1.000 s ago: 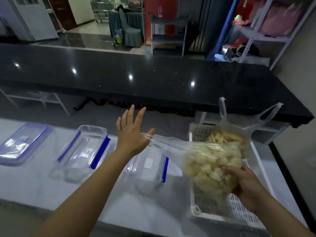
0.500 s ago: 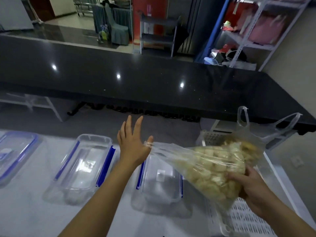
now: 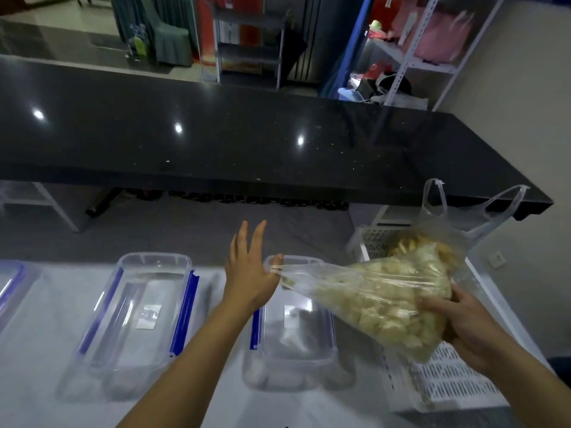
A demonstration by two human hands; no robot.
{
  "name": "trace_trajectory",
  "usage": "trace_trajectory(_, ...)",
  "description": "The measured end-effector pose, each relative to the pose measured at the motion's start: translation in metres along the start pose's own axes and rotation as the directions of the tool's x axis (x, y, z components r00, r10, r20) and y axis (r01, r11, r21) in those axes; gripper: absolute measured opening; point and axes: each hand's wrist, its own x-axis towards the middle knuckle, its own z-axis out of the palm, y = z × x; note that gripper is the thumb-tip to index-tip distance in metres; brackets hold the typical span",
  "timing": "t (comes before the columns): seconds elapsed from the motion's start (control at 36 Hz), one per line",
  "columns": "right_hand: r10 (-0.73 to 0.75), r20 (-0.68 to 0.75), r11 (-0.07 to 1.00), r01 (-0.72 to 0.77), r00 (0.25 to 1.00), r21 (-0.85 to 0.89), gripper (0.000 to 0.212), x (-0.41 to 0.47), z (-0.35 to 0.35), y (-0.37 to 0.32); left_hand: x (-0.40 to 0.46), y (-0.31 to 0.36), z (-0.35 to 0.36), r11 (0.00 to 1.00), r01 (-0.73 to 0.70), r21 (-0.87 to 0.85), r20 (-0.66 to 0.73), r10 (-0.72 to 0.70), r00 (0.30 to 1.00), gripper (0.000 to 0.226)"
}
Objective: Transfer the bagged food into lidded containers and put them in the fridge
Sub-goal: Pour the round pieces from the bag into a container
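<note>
From the head view, we are cradling the bag of food (image 3: 380,301) from beneath with our right hand (image 3: 472,332), fingers curled round its bulk, above the white basket (image 3: 445,384). Our left hand (image 3: 250,276) is pinching the bag's neck with the thumb, other fingers straight, aiming it over the open container (image 3: 293,329) on the bench (image 3: 40,350), probably for pouring.

A clear plastic bag (image 3: 375,299) full of pale, chunky food lies stretched on its side in the air, its pulled-out neck over an open clear container (image 3: 295,327) with blue side clips. A second open container (image 3: 139,316) of the same kind sits to its left, both on the white table (image 3: 46,350).
</note>
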Motion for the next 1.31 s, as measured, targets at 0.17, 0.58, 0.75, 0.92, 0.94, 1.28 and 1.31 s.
trace_trajectory(0.17, 0.009, 0.029, 0.991, -0.013, 1.0, 0.13, 0.051, 0.005, -0.011, 0.007, -0.014, 0.019, 0.001, 0.988, -0.111, -0.104, -0.041, 0.108, 0.993, 0.062)
trace_trajectory(0.58, 0.332, 0.072, 0.937, -0.337, 0.941, 0.086, 0.042, 0.02, -0.032, 0.021, -0.026, 0.065, 0.014, 0.966, -0.257, 0.033, -0.07, 0.259, 0.963, 0.053)
trace_trajectory(0.75, 0.356, 0.08, 0.932, -0.36, 0.931, 0.049, 0.038, 0.027, -0.031, 0.016, -0.027, 0.075, 0.01, 0.962, -0.272, 0.032, -0.087, 0.273, 0.958, 0.054)
trace_trajectory(0.92, 0.302, 0.067, 0.952, -0.296, 0.951, -0.076, 0.041, 0.033, -0.024, 0.007, -0.023, 0.076, 0.005, 0.959, -0.275, 0.065, -0.116, 0.281, 0.953, 0.056)
trace_trajectory(0.94, 0.274, 0.062, 0.959, -0.268, 0.96, -0.098, 0.038, 0.033, -0.024, 0.004, -0.022, 0.073, 0.004, 0.961, -0.267, 0.075, -0.133, 0.275, 0.952, 0.058)
trace_trajectory(1.28, -0.037, 0.055, 0.983, 0.046, 0.998, -0.176, 0.026, 0.023, -0.003, -0.039, -0.02, -0.002, 0.012, 0.989, 0.118, 0.089, -0.16, -0.103, 0.982, 0.074)
trace_trajectory(1.31, -0.041, 0.056, 0.982, 0.05, 0.998, -0.182, 0.027, 0.022, -0.001, -0.039, -0.02, -0.007, 0.015, 0.985, 0.143, 0.095, -0.142, -0.129, 0.981, 0.073)
